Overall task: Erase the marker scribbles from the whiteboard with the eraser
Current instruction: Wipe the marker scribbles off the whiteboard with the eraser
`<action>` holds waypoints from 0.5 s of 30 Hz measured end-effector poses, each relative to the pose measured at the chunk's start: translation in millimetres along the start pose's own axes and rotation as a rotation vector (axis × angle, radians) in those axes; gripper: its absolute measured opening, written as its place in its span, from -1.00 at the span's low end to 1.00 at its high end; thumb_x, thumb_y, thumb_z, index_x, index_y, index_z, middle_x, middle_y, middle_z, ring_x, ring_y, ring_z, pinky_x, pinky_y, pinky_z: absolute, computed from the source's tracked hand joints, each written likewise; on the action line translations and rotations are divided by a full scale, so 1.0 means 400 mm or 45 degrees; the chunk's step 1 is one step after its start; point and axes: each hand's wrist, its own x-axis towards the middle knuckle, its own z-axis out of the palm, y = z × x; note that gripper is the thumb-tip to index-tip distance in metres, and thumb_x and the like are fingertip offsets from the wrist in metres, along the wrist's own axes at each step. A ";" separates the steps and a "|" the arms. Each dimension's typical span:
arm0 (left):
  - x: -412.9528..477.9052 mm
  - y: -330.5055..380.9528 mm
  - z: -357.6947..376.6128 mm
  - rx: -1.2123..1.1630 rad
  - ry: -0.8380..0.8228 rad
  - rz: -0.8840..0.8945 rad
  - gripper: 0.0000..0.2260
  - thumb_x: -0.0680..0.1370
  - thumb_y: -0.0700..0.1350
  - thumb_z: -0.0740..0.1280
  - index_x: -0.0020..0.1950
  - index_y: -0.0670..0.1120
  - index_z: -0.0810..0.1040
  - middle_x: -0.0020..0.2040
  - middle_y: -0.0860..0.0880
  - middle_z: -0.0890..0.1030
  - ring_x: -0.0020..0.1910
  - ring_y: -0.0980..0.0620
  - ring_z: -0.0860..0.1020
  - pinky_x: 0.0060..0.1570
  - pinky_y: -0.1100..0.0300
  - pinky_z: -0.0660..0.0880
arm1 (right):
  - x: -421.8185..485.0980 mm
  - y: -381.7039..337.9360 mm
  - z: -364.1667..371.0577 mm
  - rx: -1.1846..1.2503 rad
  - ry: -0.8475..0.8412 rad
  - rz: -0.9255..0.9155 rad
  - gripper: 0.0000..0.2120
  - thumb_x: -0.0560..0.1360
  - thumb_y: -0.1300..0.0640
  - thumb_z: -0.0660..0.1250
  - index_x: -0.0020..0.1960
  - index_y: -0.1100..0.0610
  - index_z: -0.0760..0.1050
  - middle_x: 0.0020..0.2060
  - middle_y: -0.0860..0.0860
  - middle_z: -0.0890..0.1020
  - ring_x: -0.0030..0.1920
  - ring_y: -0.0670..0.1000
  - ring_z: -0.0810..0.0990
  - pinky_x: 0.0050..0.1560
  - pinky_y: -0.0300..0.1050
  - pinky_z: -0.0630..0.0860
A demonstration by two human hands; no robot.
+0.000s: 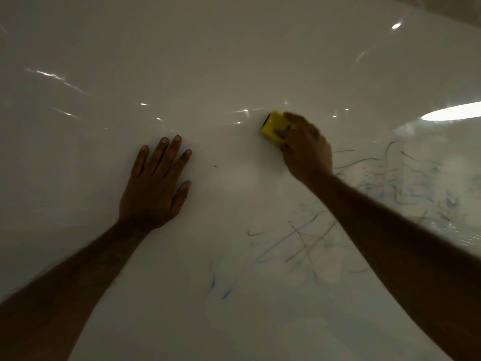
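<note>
**Yellow eraser pressed on the whiteboard**

The left hand [153, 188] is laid flat on the whiteboard [182, 61], fingers spread. The yellow eraser [273, 127] is gripped by the right hand [305, 149], up and left of the scribbles [307, 238].

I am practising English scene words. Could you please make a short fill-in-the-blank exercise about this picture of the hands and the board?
1. The right hand holds an eraser whose colour is ____.
2. The left hand rests ____ on the whiteboard, fingers spread.
3. Most remaining scribbles lie on the ____ side of the board.
4. The left hand holds ____.

Missing words: yellow; flat; right; nothing
</note>
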 end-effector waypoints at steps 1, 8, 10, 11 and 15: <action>0.000 0.001 0.001 0.000 0.005 -0.001 -0.45 0.69 0.08 0.10 0.65 -0.12 0.27 0.68 -0.18 0.21 0.66 -0.22 0.18 0.63 -0.18 -0.02 | 0.028 0.000 -0.002 -0.014 0.016 0.032 -0.69 0.47 0.18 0.35 0.19 -0.01 0.60 0.42 -0.05 0.42 0.29 0.14 0.48 0.12 0.05 0.51; -0.002 -0.007 -0.004 -0.075 -0.001 0.002 -0.46 0.73 0.10 -0.03 0.64 -0.12 0.32 0.68 -0.17 0.21 0.67 -0.19 0.17 0.64 -0.15 -0.05 | -0.194 -0.211 0.141 0.222 0.051 -0.411 -0.76 0.41 0.28 0.41 0.06 0.11 0.66 0.29 0.15 0.56 0.21 0.26 0.55 0.18 0.14 0.50; -0.002 -0.007 -0.007 -0.099 0.002 -0.002 -0.47 0.73 0.07 -0.02 0.64 -0.12 0.32 0.68 -0.16 0.22 0.67 -0.17 0.17 0.65 -0.14 -0.04 | -0.357 -0.251 0.168 0.281 -0.061 -0.598 -0.81 0.51 0.26 0.32 0.07 0.13 0.64 0.32 0.13 0.53 0.27 0.23 0.50 0.32 0.15 0.37; -0.001 -0.006 -0.008 -0.097 -0.002 -0.009 -0.47 0.72 0.07 -0.01 0.64 -0.11 0.32 0.68 -0.15 0.22 0.67 -0.17 0.17 0.65 -0.13 -0.04 | -0.439 -0.258 0.172 0.285 -0.119 -0.697 -0.80 0.57 0.23 0.24 0.06 0.14 0.63 0.30 0.13 0.54 0.28 0.22 0.47 0.34 0.13 0.33; -0.001 -0.001 -0.011 -0.059 0.007 -0.003 -0.47 0.70 0.05 0.06 0.64 -0.12 0.31 0.68 -0.17 0.23 0.66 -0.20 0.19 0.64 -0.15 -0.02 | -0.550 -0.187 0.160 0.222 -0.287 -0.871 -0.58 0.66 0.20 -0.01 0.06 0.12 0.64 0.26 0.11 0.58 0.29 0.16 0.46 0.37 0.09 0.34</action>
